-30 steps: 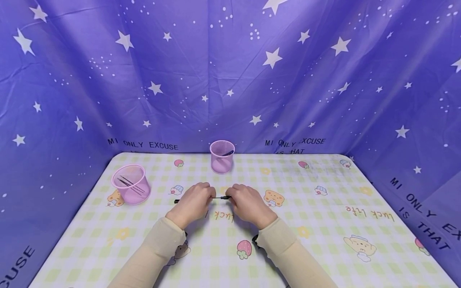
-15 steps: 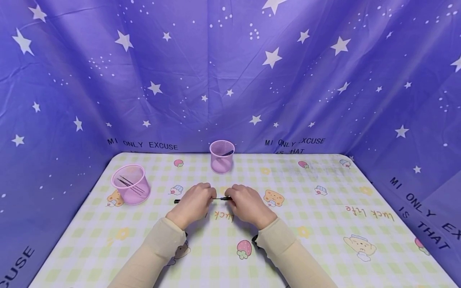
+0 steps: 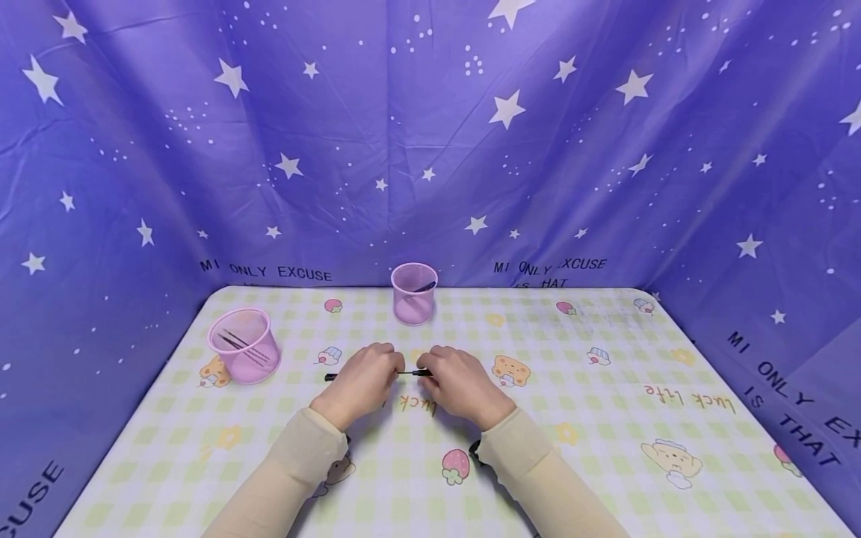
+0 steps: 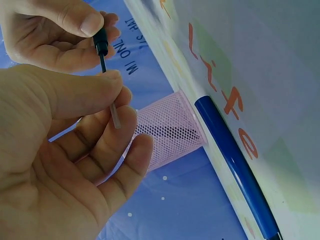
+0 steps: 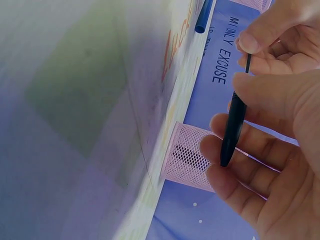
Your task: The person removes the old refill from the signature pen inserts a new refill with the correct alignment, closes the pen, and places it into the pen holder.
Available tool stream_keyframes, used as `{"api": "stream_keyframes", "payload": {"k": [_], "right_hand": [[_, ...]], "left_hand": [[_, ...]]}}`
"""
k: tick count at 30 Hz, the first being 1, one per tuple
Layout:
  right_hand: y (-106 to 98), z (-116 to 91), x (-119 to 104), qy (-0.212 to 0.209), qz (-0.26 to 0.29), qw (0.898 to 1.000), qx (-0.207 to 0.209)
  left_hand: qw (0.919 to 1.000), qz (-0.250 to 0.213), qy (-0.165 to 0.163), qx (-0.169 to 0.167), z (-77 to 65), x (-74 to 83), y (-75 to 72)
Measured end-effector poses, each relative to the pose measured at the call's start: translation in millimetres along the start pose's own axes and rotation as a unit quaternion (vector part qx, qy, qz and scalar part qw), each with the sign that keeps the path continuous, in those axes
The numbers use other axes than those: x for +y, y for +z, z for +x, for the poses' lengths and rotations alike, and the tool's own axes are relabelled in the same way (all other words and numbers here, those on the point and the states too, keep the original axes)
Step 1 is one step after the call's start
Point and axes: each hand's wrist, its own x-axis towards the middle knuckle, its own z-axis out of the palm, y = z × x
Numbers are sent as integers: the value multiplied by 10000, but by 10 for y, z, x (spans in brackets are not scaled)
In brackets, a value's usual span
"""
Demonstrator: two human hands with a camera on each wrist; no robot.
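Note:
My left hand [image 3: 361, 376] pinches a thin pen refill [image 4: 114, 114] between thumb and index finger, its pale translucent end sticking out below the thumb. Facing it over the table, my right hand [image 3: 466, 379] holds the dark tapered front section of a pen [image 5: 233, 127] between thumb and fingers. The refill runs out of the wide end of that section and bridges the short gap between the hands. On the cloth beside my left hand lies a blue pen barrel [image 4: 231, 160]; in the head view only its dark end [image 3: 331, 377] shows past the hand.
A pink mesh pen cup [image 3: 244, 347] with thin dark sticks inside stands at the left. Another pink mesh cup [image 3: 413, 302], holding a dark pen, is at the table's back edge. A checked cloth [image 3: 592, 486] covers the table, with a purple star curtain [image 3: 430, 134] around it.
Both hands keep almost the same place and hold the same parts. The right fingertips have shifted very slightly left.

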Motion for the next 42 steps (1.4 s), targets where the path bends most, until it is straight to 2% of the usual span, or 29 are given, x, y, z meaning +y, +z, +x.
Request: {"api": "stream_keyframes", "payload": {"k": [12,25,42], "right_hand": [[16,8,-5,-126,147,9998,-73],[14,11,-22,-273,167,9995,73],[23,13,-16,-371,149,9991,157]], "left_hand": [[10000,-48,-2,-49,4,20,-26],[9999,-149,18,-84,2,36,-26],[9998,-47,195,86,-1,37,-28]]}}
